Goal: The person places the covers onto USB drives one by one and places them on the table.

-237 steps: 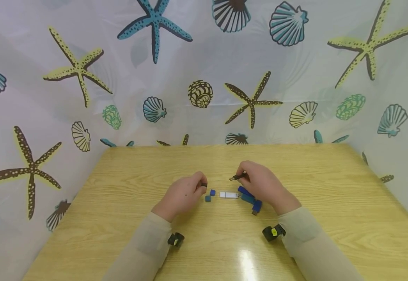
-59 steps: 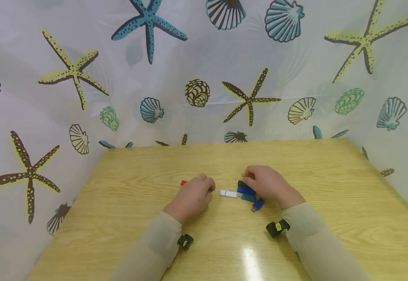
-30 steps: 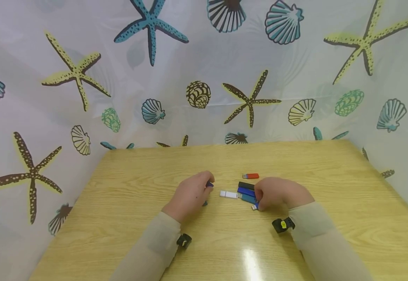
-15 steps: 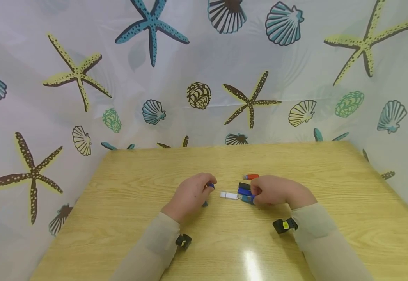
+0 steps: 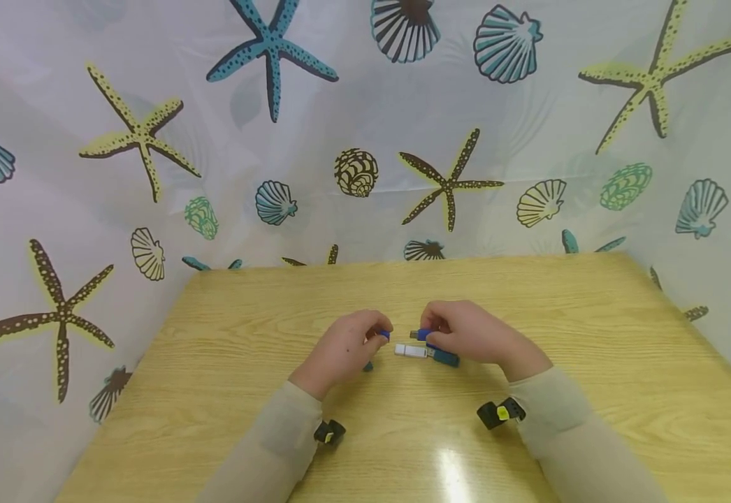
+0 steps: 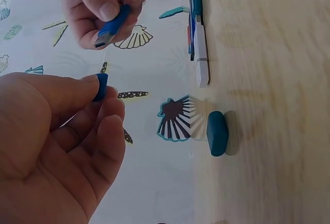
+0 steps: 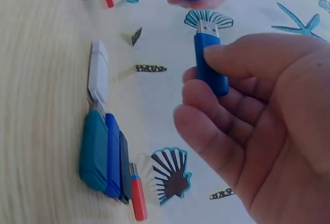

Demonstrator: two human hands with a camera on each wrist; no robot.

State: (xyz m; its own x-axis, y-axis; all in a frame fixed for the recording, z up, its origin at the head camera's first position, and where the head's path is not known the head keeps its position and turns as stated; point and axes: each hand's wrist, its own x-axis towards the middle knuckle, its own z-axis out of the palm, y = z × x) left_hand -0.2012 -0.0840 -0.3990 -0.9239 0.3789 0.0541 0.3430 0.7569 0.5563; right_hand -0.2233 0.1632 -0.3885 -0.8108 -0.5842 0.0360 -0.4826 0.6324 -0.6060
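Note:
My left hand (image 5: 343,347) pinches a small blue USB stick cap (image 6: 101,87) between thumb and fingers, its hollow end showing in the right wrist view. My right hand (image 5: 475,335) holds a blue USB stick (image 7: 210,62) with the thumb on its side. The stick's bare metal plug points towards the cap, with a gap between them. Below the hands, a white USB stick (image 5: 411,351) lies end to end with an uncapped teal one (image 5: 445,358). A teal cap (image 6: 217,134) rests on the table near my left hand.
Beside the teal stick lie another blue stick (image 7: 112,157), a black stick (image 7: 124,167) and a red stick (image 7: 138,198) with its plug bare. A red cap (image 7: 109,0) sits beyond the teal cap. A patterned curtain (image 5: 315,223) closes off the wooden table's far edge.
My right hand has picked up the blue stick from beside the teal one and brought it left and farther back. Earlier it held a black stick, then laid down the red one; my left took the blue cap.

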